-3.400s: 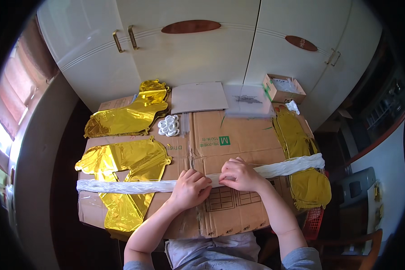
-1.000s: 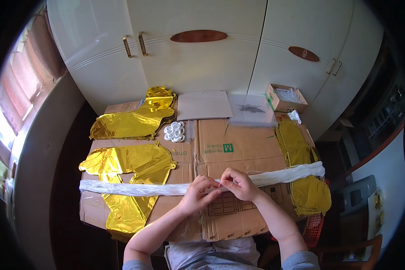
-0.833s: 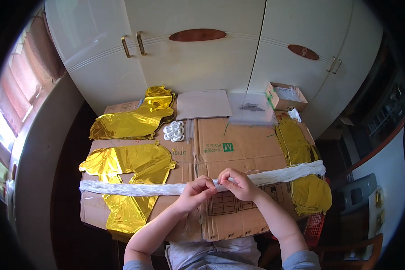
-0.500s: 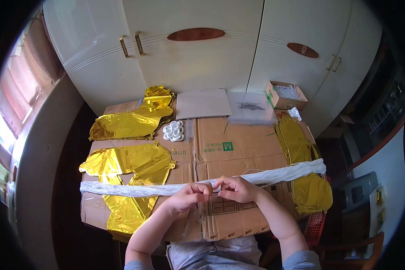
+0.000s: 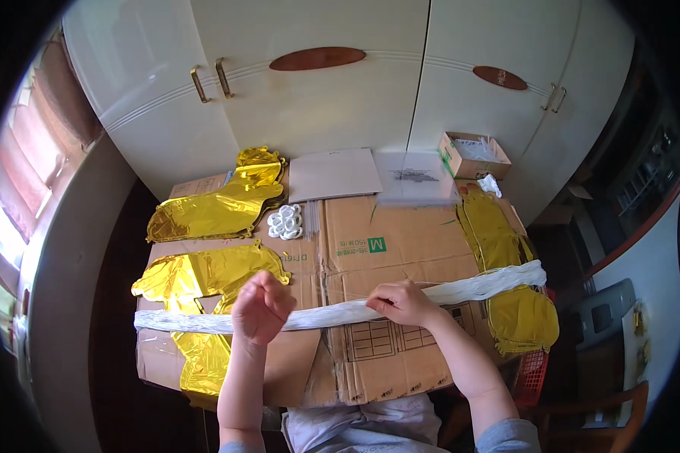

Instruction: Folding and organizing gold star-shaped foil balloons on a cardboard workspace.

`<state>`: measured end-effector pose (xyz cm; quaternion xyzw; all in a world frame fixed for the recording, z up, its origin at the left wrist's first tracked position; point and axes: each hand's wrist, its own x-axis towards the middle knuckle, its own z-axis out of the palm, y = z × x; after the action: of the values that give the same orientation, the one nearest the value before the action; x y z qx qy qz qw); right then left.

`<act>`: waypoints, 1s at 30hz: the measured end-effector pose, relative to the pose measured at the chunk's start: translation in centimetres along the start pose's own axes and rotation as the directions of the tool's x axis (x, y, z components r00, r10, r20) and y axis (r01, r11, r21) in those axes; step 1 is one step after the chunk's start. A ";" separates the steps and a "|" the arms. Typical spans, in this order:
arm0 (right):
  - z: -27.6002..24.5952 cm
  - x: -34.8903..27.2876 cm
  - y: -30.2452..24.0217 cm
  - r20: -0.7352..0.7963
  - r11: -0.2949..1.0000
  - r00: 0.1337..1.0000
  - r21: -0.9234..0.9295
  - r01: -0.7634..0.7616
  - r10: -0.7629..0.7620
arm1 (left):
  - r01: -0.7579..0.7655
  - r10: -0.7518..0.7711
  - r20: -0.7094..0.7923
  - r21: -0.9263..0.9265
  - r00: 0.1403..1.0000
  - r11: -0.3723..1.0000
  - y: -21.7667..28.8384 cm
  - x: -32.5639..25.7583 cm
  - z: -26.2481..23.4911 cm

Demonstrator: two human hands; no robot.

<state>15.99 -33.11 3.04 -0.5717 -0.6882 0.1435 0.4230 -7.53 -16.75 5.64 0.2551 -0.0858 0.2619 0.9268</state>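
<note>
A long bundle of white string (image 5: 332,315) lies across the cardboard, from the left side to the right. My right hand (image 5: 403,303) is closed in a pinch over the bundle's middle, with a thin strand showing beside its fingers. Raised above the left part of the bundle, my left hand (image 5: 263,308) is curled closed. What its fingers hold, if anything, is too small to make out. Beneath the bundle's left part lies a gold foil sheet (image 5: 204,275), partly hidden by my left hand and forearm.
Farther back are another gold foil piece (image 5: 211,215), several white string coils (image 5: 285,222), a grey board (image 5: 332,175), a clear plastic sheet (image 5: 415,180) and a small open box (image 5: 476,158). Gold foil pieces (image 5: 491,226) line the right edge. White cabinets (image 5: 317,106) stand behind.
My left hand has moved left and up, away from my right hand, and turned upright. My right hand stays near the bundle's middle. The view has shifted slightly.
</note>
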 end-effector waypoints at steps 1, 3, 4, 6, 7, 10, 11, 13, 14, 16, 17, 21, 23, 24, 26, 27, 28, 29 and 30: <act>0.0 0.0 0.1 -0.001 1.000 1.000 0.003 -0.009 0.009 | -0.134 0.134 -0.101 0.007 0.986 0.991 -0.1 0.1 0.2; 0.0 -0.1 0.0 -0.006 1.000 1.000 0.008 -0.027 0.027 | -0.384 0.385 -0.288 0.062 0.877 0.921 -0.3 0.5 1.1; 0.0 -0.1 -0.1 -0.001 1.000 1.000 0.029 -0.009 0.009 | -0.350 0.365 -0.114 0.128 0.924 0.928 0.3 0.5 0.9; -0.1 -0.1 -0.5 0.014 0.998 1.000 0.065 0.025 -0.026 | -0.210 0.469 -0.019 0.878 0.883 0.431 0.0 0.6 0.5; -0.2 -0.1 -0.6 0.002 0.992 1.000 0.123 0.019 -0.019 | -0.062 0.480 0.054 0.998 0.876 0.002 -0.3 0.7 0.4; -1.0 -0.6 -0.5 -0.097 0.968 0.995 0.252 0.013 0.012 | 0.118 0.406 0.236 0.725 0.883 -0.679 -1.2 1.2 1.0; -1.0 -0.6 -0.1 -0.180 0.960 0.983 0.277 0.031 0.020 | 0.058 0.364 0.298 0.699 0.883 -0.713 -1.0 1.3 0.6; -1.1 -0.5 0.0 -0.266 0.966 0.963 0.257 0.017 0.054 | 0.175 0.337 -0.132 0.979 0.932 -0.102 -0.7 0.3 -0.2; -1.2 -0.3 -0.1 -0.274 0.976 0.958 0.215 -0.019 0.080 | 0.265 0.210 -0.313 0.937 0.926 0.229 -0.4 0.0 -0.2; -1.0 -0.2 -0.3 -0.263 0.988 0.958 0.131 -0.085 0.117 | 0.392 -0.094 -0.381 0.878 0.920 0.274 0.4 -0.1 0.4; -0.9 -0.1 -0.4 -0.274 0.992 0.957 0.103 -0.068 0.094 | 0.456 -0.243 -0.397 0.844 0.885 0.282 0.7 -0.2 0.7; -0.3 0.2 -0.6 -0.251 1.000 0.968 -0.026 -0.009 0.002 | 0.132 -0.131 -0.027 0.340 0.991 0.931 -0.1 -0.2 0.5; 0.3 0.1 -0.7 -0.195 0.997 0.980 -0.078 0.024 -0.039 | 0.005 -0.019 0.095 0.139 0.995 0.990 -0.7 0.2 0.1; 0.5 -0.1 -0.8 -0.160 0.995 0.985 -0.094 0.043 -0.058 | -0.042 0.045 -0.016 0.153 0.999 0.987 -1.2 0.4 1.0; 1.0 0.0 -1.1 -0.108 0.989 0.986 -0.088 0.115 -0.124 | -0.090 0.162 -0.093 0.527 0.982 0.845 -1.7 0.6 1.2; 1.0 0.0 -1.3 -0.095 0.989 0.985 -0.053 0.140 -0.145 | -0.083 0.198 -0.043 0.806 0.979 0.586 -1.8 0.7 0.6; 0.9 0.1 -1.6 -0.082 0.986 0.983 -0.018 0.165 -0.165 | -0.069 0.214 0.016 0.968 0.977 0.242 -2.0 0.8 -0.1; 0.8 0.1 -1.8 -0.071 0.982 0.980 0.016 0.187 -0.186 | -0.049 0.204 0.077 0.989 0.976 -0.138 -2.2 1.0 -0.1; 0.6 0.0 -1.9 -0.096 0.979 0.977 0.058 0.194 -0.188 | -0.019 0.291 0.135 0.929 0.947 -0.369 -3.0 1.2 0.6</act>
<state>14.28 -33.52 3.97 -0.4943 -0.7151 0.0994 0.4842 -4.92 -18.74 5.16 0.8638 0.2078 0.3658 0.2772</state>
